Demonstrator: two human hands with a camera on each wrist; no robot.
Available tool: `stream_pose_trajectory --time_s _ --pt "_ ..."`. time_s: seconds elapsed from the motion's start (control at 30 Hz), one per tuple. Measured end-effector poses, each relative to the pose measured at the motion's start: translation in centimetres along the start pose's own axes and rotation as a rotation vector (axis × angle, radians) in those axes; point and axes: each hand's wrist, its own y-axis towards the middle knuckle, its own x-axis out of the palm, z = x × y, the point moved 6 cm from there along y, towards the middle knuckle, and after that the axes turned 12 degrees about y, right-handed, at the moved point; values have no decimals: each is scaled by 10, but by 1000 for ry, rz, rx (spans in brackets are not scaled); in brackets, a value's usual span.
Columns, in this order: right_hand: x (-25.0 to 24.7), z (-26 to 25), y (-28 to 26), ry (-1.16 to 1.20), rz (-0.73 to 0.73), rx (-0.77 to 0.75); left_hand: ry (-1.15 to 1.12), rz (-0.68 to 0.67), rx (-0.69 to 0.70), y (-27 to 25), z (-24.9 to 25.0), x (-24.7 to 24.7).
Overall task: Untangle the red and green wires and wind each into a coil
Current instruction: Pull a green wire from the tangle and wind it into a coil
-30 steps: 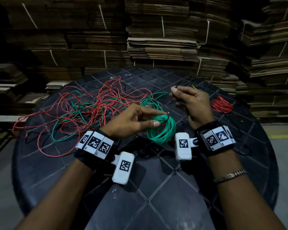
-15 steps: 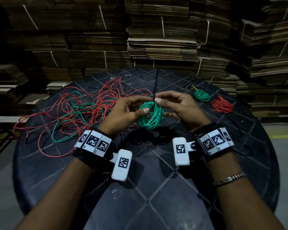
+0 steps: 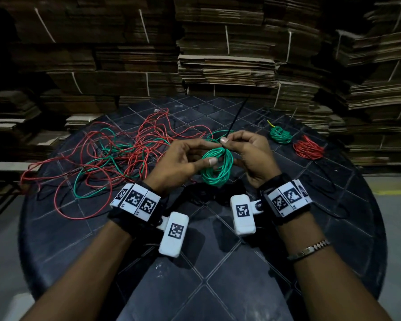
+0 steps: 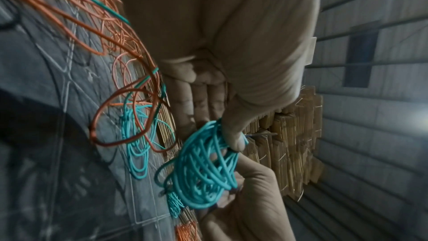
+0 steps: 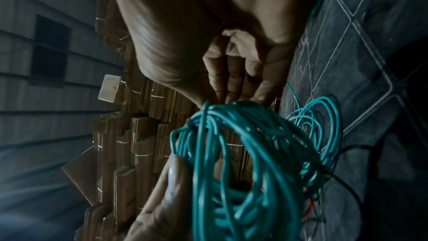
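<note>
A wound green wire coil (image 3: 215, 167) hangs just above the table between both hands. My left hand (image 3: 210, 151) grips its left side, thumb in front and fingers behind, as the left wrist view shows around the green coil (image 4: 203, 171). My right hand (image 3: 226, 142) pinches a thin black tie (image 3: 235, 119) at the coil's top; the tie sticks up and away. The right wrist view is filled by the green coil (image 5: 243, 162). A loose tangle of red and green wires (image 3: 125, 149) lies on the table to the left.
The round dark tiled table (image 3: 218, 262) holds a small finished green coil (image 3: 280, 135) and a finished red coil (image 3: 308, 150) at the far right. Stacks of flattened cardboard (image 3: 227, 54) rise behind the table. Thin black cables trail over the table on the right.
My right hand moved left from the table's right side to the coil, carrying the black tie. My left hand lifted the green coil up and away to meet it.
</note>
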Motion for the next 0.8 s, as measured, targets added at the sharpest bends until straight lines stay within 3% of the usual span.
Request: stream_pose_trajectory --time_s 0.27,0.43,0.63,0.7,0.8 --pt "4 -19 -5 136 -131 -140 -110 133 -82 0 -4 -11" --pt "-3 -5 0 104 -3 -71 -71 84 -62 -3 5 -4" --pt "-1 -4 -2 53 -50 -51 -70 168 -122 1 -8 -7" --pt "2 -4 -6 -12 -91 6 -75 222 -142 3 -16 -9" --pt "3 4 -13 -160 -216 213 -137 318 -179 4 -25 -13"
